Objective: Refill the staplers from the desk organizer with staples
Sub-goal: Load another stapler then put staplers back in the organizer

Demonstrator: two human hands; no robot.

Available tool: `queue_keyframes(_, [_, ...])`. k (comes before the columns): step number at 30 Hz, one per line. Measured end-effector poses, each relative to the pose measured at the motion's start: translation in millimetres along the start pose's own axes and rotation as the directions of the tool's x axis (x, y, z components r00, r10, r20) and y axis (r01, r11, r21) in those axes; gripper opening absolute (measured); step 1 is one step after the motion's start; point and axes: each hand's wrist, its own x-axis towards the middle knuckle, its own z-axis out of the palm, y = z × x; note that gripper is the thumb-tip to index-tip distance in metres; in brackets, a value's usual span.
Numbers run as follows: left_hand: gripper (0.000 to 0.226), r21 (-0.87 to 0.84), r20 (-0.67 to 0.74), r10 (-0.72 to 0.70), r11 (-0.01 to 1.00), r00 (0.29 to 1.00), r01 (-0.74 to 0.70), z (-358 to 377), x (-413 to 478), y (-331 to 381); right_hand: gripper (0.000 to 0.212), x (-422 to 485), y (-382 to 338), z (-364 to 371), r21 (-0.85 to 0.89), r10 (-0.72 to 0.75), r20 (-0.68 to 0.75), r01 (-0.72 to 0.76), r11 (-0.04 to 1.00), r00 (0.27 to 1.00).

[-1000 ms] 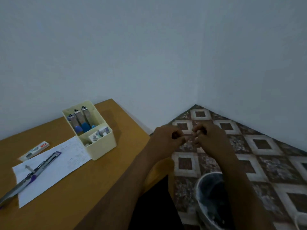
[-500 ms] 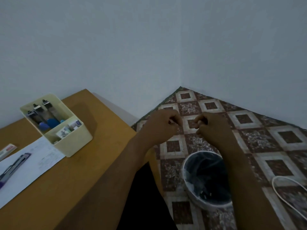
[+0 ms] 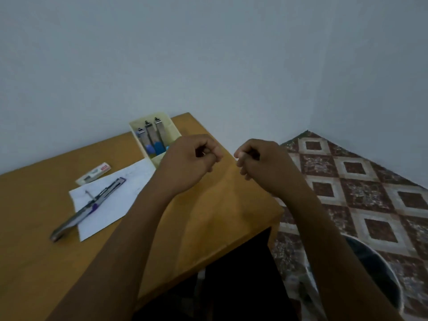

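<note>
hands: our left hand (image 3: 192,161) and right hand (image 3: 261,164) hover tightly curled above the desk (image 3: 208,216), what they pinch we cannot tell | stapler (image 3: 90,207): lies opened flat on the paper (image 3: 129,188), well left of both, long axis slanting toward the organizer (image 3: 172,128) | nearer: left hand

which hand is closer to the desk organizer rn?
Left. The left hand is right at the desk organizer's front corner, overlapping it in view. The right hand is farther right, above the desk's far edge.
</note>
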Motion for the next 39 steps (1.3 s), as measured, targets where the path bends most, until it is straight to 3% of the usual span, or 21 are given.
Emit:
queue_keyframes(6, [0.023,-0.060,-0.200,-0.174,0.984,0.964,0.165,-76,-44,-46,0.014,24,-58,77,0.102,-0.152,0.143,0.138,0.985,0.978])
queue_keyframes(11, [0.021,-0.098,-0.342,-0.291,0.957,0.894,0.274,-127,-83,-94,0.013,35,-93,150,0.197,-0.253,0.307,0.198,0.960,0.918])
queue_keyframes(17, [0.019,-0.122,-0.409,-0.440,0.895,0.800,0.430,-161,-115,-156,0.012,53,-99,219,0.113,-0.301,0.383,0.280,0.953,0.873])
queue_keyframes(22, [0.016,-0.022,-0.479,-0.458,0.859,0.749,0.511,-171,-122,-197,0.012,74,-95,249,0.078,-0.312,0.388,0.307,0.949,0.867])
queue_keyframes(33, [0.030,0.217,-0.426,-0.415,0.816,0.804,0.536,-172,-83,-242,0.025,122,-85,301,-0.012,-0.335,0.373,0.366,0.931,0.865])
queue_keyframes(39, [0.026,0.293,-0.439,-0.350,0.815,0.828,0.500,-175,-75,-264,0.043,134,-73,320,-0.081,-0.355,0.454,0.434,0.897,0.817])
